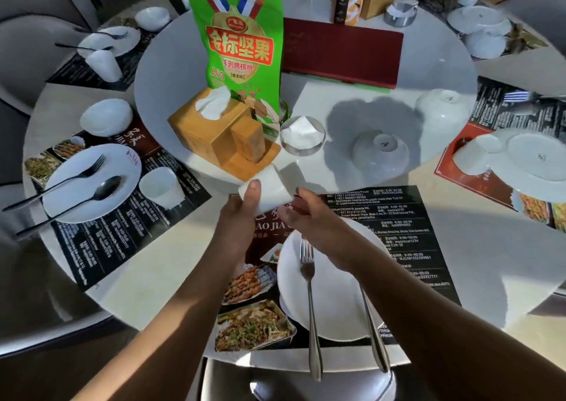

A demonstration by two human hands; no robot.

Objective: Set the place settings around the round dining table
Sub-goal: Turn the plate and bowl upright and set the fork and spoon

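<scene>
While left hand and right hand grip the white cup, left settings look done; right setting lies unsorted.

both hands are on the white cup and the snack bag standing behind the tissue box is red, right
No, the snack bag is green, not red; the head view shows it. It does stand behind the tissue box, and the left hand and the right hand are both on the white cup.
</scene>
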